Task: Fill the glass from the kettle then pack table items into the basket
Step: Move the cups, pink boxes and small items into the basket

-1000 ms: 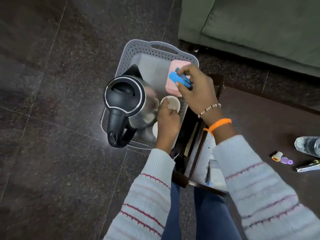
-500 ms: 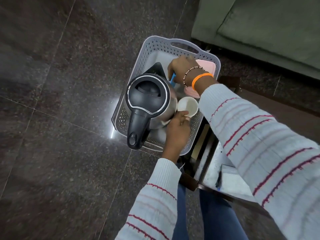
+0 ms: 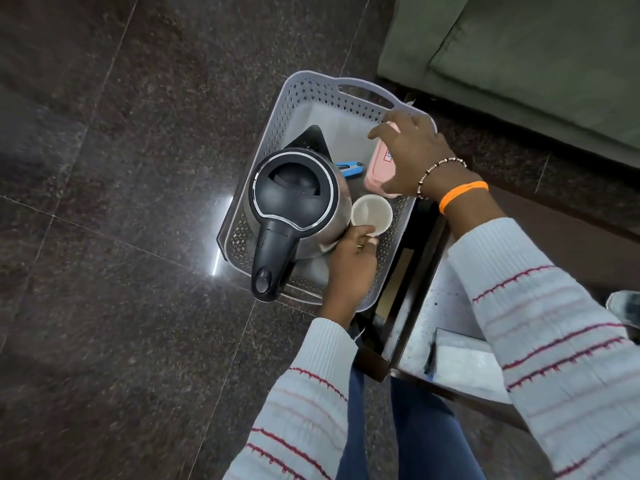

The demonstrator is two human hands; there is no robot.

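Since half a second ago my right hand (image 3: pixel 412 157) dropped the blue clipper (image 3: pixel 350 167) into the basket (image 3: pixel 304 95), now open over the pink box (image 3: pixel 379 168). Left hand (image 3: pixel 349 265) grips the cup (image 3: pixel 371 214) beside the kettle (image 3: pixel 294 202). Packing mostly done; table items may remain.

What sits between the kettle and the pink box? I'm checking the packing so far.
In the head view, a small blue tool lies on the basket floor between the kettle and the pink box.
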